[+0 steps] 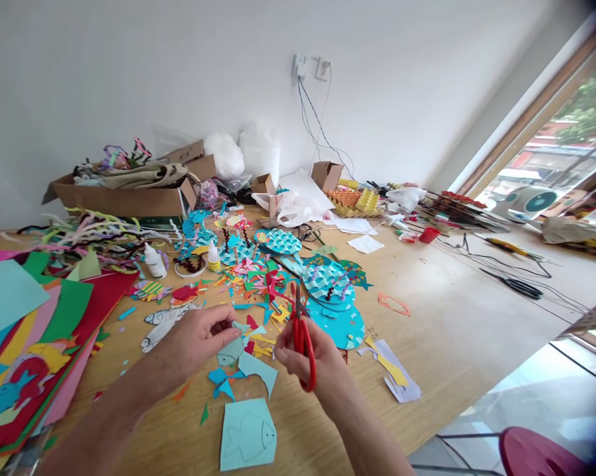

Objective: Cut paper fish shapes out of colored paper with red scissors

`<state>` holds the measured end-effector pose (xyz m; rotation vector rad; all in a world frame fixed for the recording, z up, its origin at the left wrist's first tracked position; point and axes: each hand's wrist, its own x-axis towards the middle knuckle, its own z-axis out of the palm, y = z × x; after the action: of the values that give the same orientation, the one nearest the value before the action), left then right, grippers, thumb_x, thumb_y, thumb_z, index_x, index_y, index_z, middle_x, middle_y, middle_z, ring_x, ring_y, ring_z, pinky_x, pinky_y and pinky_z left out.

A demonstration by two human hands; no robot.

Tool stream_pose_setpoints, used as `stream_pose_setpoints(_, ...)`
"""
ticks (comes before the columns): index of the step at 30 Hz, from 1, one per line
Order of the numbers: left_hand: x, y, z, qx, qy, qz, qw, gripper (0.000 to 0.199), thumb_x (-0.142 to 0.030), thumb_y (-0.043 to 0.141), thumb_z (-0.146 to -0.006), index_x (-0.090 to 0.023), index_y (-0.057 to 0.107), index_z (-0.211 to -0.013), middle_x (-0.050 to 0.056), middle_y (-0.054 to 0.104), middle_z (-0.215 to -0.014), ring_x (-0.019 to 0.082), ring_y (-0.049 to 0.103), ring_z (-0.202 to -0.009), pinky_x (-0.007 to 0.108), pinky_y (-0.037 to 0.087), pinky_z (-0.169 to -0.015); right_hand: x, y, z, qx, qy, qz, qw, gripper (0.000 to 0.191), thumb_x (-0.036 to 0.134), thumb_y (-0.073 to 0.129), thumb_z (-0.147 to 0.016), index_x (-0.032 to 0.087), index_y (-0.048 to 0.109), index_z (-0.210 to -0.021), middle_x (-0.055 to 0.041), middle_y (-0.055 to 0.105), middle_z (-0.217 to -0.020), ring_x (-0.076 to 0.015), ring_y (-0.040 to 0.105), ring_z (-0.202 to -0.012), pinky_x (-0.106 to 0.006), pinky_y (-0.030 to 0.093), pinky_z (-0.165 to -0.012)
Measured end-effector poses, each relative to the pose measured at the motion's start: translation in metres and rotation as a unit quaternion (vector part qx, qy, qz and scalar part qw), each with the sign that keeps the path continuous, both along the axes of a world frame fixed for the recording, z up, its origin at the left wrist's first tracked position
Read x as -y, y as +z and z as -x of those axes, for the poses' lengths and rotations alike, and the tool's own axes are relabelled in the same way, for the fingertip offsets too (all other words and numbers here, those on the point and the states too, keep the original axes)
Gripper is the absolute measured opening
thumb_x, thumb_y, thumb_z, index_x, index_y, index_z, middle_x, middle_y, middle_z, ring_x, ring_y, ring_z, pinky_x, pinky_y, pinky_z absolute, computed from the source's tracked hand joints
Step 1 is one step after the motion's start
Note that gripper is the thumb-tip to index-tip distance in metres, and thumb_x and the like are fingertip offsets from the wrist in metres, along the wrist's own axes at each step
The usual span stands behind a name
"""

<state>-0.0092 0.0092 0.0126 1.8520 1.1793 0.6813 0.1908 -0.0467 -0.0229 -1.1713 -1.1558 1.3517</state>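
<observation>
My left hand [199, 340] is closed, its thumb and fingertips pinching a light blue paper fish cutout [231, 352]. In my right hand [322, 363] is a pair of scissors with red handles [305, 347], blades pointing away from me and apart from the paper fish. A curved light blue scrap [259, 374] lies between the hands. Closer to me rests a light blue paper square [248, 433] with a fish drawn on it. Beyond my left wrist are white paper fish with drawn scales [162, 327]. Small blue scraps [223, 382] lie below the left fingertips.
Coloured paper sheets [80, 307] are stacked at the left, below a heap of pipe cleaners [80, 238]. Glue bottles [155, 261] stand near the middle. Round blue paper pieces [335, 324] lie past my right hand. A cardboard box [124, 198] sits by the wall.
</observation>
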Motion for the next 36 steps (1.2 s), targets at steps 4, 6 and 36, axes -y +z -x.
stream_pose_setpoints(4, -0.003, 0.01, -0.005, -0.068, -0.064, -0.023, 0.995, 0.015, -0.03, 0.054, -0.077, -0.022, 0.065, -0.07, -0.002, 0.063, -0.066, 0.017, 0.054, -0.065, 0.025, 0.038, -0.059, -0.021, 0.024, 0.014, 0.114, 0.033, -0.067, 0.991, 0.023, 0.022, 0.071, -0.068, 0.018, 0.056, -0.084, 0.0054, 0.051, -0.065, -0.0084, 0.041, -0.053, -0.019, 0.032, -0.047)
stream_pose_setpoints(6, -0.004, 0.01, -0.006, -0.094, -0.074, -0.027, 0.992, 0.016, -0.03, 0.053, -0.078, -0.021, 0.063, -0.069, -0.001, 0.064, -0.067, 0.018, 0.055, -0.065, 0.026, 0.038, -0.059, -0.029, 0.025, 0.02, 0.167, 0.055, -0.097, 0.98, 0.016, 0.017, 0.068, -0.069, 0.018, 0.056, -0.08, 0.0053, 0.051, -0.065, -0.0089, 0.041, -0.055, -0.019, 0.031, -0.048)
stream_pose_setpoints(36, -0.029, -0.004, -0.014, 0.316, 0.229, -0.08, 0.917, 0.023, -0.028, 0.063, -0.071, -0.021, 0.054, -0.051, -0.005, 0.051, -0.05, 0.013, 0.047, -0.055, 0.02, 0.04, -0.054, -0.076, 0.041, 0.079, -0.263, -0.068, -0.081, 0.959, 0.028, 0.021, 0.075, -0.059, 0.017, 0.053, -0.077, 0.0055, 0.058, -0.063, -0.0059, 0.047, -0.048, -0.018, 0.034, -0.046)
